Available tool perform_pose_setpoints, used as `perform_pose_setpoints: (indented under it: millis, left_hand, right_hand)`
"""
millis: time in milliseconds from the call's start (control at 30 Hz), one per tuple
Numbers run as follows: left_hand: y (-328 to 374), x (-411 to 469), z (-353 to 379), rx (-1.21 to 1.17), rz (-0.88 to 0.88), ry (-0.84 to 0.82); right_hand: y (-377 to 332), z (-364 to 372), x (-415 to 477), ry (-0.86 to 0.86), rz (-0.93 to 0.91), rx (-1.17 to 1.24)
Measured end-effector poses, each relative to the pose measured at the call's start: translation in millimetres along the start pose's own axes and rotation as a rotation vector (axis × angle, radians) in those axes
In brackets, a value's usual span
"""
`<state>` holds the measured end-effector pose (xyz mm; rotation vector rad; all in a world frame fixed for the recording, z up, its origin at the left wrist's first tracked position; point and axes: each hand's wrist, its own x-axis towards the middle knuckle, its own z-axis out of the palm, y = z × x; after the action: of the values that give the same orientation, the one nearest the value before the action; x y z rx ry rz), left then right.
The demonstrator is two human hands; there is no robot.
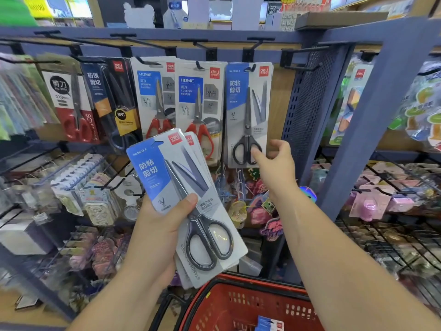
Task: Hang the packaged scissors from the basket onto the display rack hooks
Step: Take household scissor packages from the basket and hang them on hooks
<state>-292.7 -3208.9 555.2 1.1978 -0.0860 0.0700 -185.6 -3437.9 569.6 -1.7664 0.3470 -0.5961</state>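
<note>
Head view: the left hand point(155, 228) grips a fanned stack of packaged scissors point(167, 168), thumb pressed across the top card, directly above a red basket point(229, 304) where another pack point(269, 324) lies. Up and to its right, the right hand point(274, 161) holds nothing, other fingers loosely curled, its forefinger touching a matching pack point(248, 108) hanging on a rack hook point(252, 67).

Bare forearms w/ bare L hand point(157, 230) & R hand point(276, 163).
</note>
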Motion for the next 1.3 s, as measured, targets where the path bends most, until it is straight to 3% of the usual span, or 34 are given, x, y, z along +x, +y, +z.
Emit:
perform_pose_setpoints:
  millis: [133,267,367,633,767,1100,1300]
  left_hand:
    - [-0.1,-4.1,2.9,-0.032,-0.019,-0.006]
    - [0.2,-7.9,11.3,-0.06,-0.015,-0.018]
    - [1.8,-10.6,19.5,-0.046,0.004,0.0]
    - [0.8,-21.8,27.9,-0.206,-0.127,-0.023]
    - [-1.9,-27.3,30.5,-0.167,-0.125,-0.055]
    - [-19.1,-39.5,37.7,0.054,-0.107,-0.087]
    - [-22.5,-32.7,36.5,0.133,-0.07,-0.011]
  right_hand:
    - [-7.6,-15.4,-58.4,0.025,-0.083,0.039]
    - [-16.3,-27.5,-132.1,-0.412,-0.059,0.211]
    - [-8.0,-25.9,-159.5,-0.536,-0.045,0.175]
    - [-3.5,-28.9,-173.7,-0.316,0.079,0.431]
    - [3.2,-28.2,-172.0,-0.212,0.176,0.564]
    - [6.8,-34.0,-166.7,-0.152,0.181,0.68]
    - [7.3,-36.9,-163.6,-0.164,0.244,0.736]
